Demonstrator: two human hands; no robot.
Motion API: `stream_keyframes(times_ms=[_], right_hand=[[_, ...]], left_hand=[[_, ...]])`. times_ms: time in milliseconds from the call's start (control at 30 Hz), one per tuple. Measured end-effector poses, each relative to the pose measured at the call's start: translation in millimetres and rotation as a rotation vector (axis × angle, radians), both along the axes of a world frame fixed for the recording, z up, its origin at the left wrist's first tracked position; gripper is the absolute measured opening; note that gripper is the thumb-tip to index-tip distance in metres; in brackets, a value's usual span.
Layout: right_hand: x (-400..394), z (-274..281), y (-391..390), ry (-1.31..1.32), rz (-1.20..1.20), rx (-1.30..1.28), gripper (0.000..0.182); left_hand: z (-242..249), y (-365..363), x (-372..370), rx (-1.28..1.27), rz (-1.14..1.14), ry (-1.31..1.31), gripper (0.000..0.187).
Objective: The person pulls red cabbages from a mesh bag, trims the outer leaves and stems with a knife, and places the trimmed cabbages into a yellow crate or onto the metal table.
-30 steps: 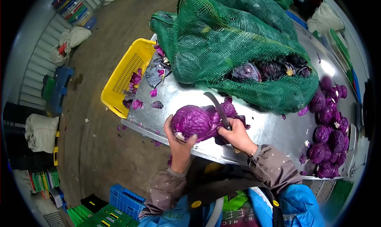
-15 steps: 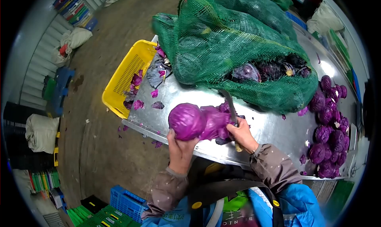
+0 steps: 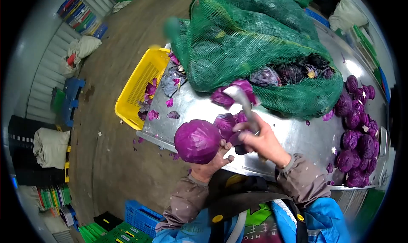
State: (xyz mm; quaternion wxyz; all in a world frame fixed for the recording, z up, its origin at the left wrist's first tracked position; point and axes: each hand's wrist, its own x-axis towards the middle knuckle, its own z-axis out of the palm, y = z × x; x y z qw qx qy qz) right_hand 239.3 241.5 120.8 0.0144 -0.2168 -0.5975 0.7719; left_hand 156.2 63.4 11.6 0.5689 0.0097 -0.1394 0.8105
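Observation:
A round purple cabbage (image 3: 197, 142) rests in my left hand (image 3: 211, 161), which supports it from below and from its right side near the table's front edge. The handle of a curved knife (image 3: 242, 99) is gripped in my right hand (image 3: 265, 141), its blurred blade pointing up and away. Loose purple leaves (image 3: 225, 125) lie on the metal table (image 3: 187, 109) between my hands. Beyond the blade, another purple leaf piece (image 3: 222, 97) shows beside the green net sack (image 3: 255, 43). Dark cabbages (image 3: 265, 76) are visible at the sack's opening.
Several trimmed cabbages (image 3: 365, 146) are piled at the table's right end. A yellow basket (image 3: 127, 105) with leaf scraps stands against the left edge. Blue and green crates (image 3: 140, 217) are at the lower left, and stacked crates (image 3: 80, 13) stand far left.
The outer leaves have separated from the cabbage. The cabbage has shifted slightly down and left and been turned. A leaf piece now shows beyond the knife, whose blade has moved and tilted left.

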Motion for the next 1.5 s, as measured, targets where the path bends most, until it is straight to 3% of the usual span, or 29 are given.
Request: stream_keyframes(times_ms=[67,100,167,200,233,300,367,433,533,567,633,667,700,800,833,867,933,1000,1033,1067,1133,1167,1233,1267,1300,1333,1400,1500], right_hand=[[-1,-13,-11,0.275,0.086,0.384,0.079],[0,-8,-9,0.217,0.142,0.376,0.083],[12,-7,2,0.094,0.085,0.229,0.063],[18,-11,7,0.077,0.02,0.21,0.054],[24,-7,12,-0.065,-0.034,0.1,0.039],[39,-20,23,-0.043,-0.128,-0.033,0.028],[52,-17,36,-0.011,-0.225,-0.117,0.023],[67,-16,49,0.007,-0.247,-0.017,0.023],[94,-17,63,0.036,-0.337,0.176,0.04],[103,-18,69,0.054,-0.297,0.262,0.06],[120,-27,78,0.077,-0.242,0.344,0.082],[127,-31,81,0.164,-0.307,0.245,0.087],[135,-30,88,0.205,-0.344,0.064,0.089],[176,-34,120,0.059,-0.532,-0.399,0.077],[188,-33,127,0.224,-0.646,-0.483,0.069],[199,-80,146,0.306,-0.706,-0.543,0.065],[232,-65,192,0.387,-0.774,-0.444,0.062],[274,-15,244,0.258,-0.897,-0.061,0.057],[290,1,271,0.07,-1.071,0.129,0.054],[304,8,300,0.222,-1.103,0.427,0.053],[345,21,360,-0.028,-1.199,0.765,0.052],[341,48,365,-0.003,-1.326,0.681,0.054],[371,48,416,-0.058,-1.301,0.601,0.05],[391,35,450,-0.254,-1.262,0.98,0.048],[402,33,467,-0.272,-1.191,1.054,0.051],[415,27,487,-0.624,-1.139,1.367,0.062],[426,14,523,-0.943,-0.991,1.459,0.082],[442,-13,564,-1.094,-0.836,1.454,0.084]], left_hand=[[15,4,0,-0.028,-0.053,0.035,0.07],[23,8,-2,-0.335,0.003,0.267,0.065],[37,16,-8,-0.927,0.126,0.746,0.054],[47,19,-15,-0.699,0.122,0.461,0.057],[53,31,-9,-0.8,0.207,0.577,0.062],[56,47,0,-0.892,0.278,0.705,0.068],[56,61,6,-0.71,-0.111,0.379,0.073],[55,80,18,-0.752,-0.182,0.375,0.073],[55,108,35,-0.727,-0.298,0.256,0.069],[61,118,41,-0.71,-0.323,0.303,0.069],[64,135,55,-0.664,-0.387,0.43,0.063],[62,146,66,-0.619,-0.345,0.611,0.063],[65,156,74,-0.592,-0.394,0.527,0.066],[72,186,94,-0.563,-0.525,0.839,0.069],[76,195,101,-0.541,-0.529,0.883,0.071],[81,203,107,-0.525,-0.526,0.925,0.075],[91,218,115,-0.572,-0.453,1.135,0.082],[93,230,119,-0.68,-0.377,1.191,0.077],[90,232,118,-0.772,-0.334,1.176,0.068],[84,231,114,-0.817,-0.276,1.202,0.059],[79,227,112,-0.951,-0.156,1.242,0.053],[78,226,108,-0.985,-0.121,1.22,0.049],[77,222,102,-1.109,-0.01,1.254,0.041],[77,220,98,-1.13,0.058,1.252,0.037],[76,219,94,-1.136,0.139,1.231,0.036],[75,218,88,-1.138,0.219,1.22,0.035],[70,219,72,-1.212,0.376,1.321,0.032],[66,230,50,-1.297,0.527,1.469,0.028]])
